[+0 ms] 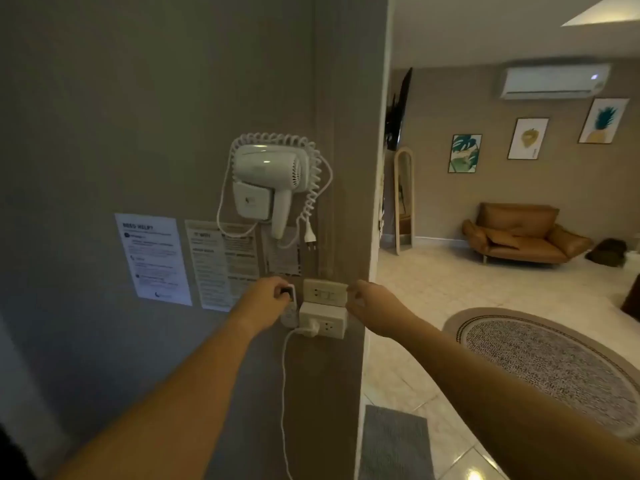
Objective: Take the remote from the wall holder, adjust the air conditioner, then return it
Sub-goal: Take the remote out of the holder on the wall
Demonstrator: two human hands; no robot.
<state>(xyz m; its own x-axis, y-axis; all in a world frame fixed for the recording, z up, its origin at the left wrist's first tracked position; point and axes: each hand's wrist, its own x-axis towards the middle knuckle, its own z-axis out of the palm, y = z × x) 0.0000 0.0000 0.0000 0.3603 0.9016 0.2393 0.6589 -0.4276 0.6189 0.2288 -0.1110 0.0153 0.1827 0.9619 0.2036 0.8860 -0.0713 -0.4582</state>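
Note:
A small white remote stands upright against the grey wall, just left of the sockets, its lower end in a white wall holder. My left hand is closed around the remote's top. My right hand hovers at the wall's corner beside the beige switch plate, fingers loosely curled and holding nothing. The white air conditioner hangs high on the far wall of the room at the right, with a small light lit on it.
A white hair dryer with a coiled cord hangs above the remote. A white socket box has a charger and cable plugged in. Paper notices are stuck to the wall. Beyond the corner are a round rug, a brown sofa and a mirror.

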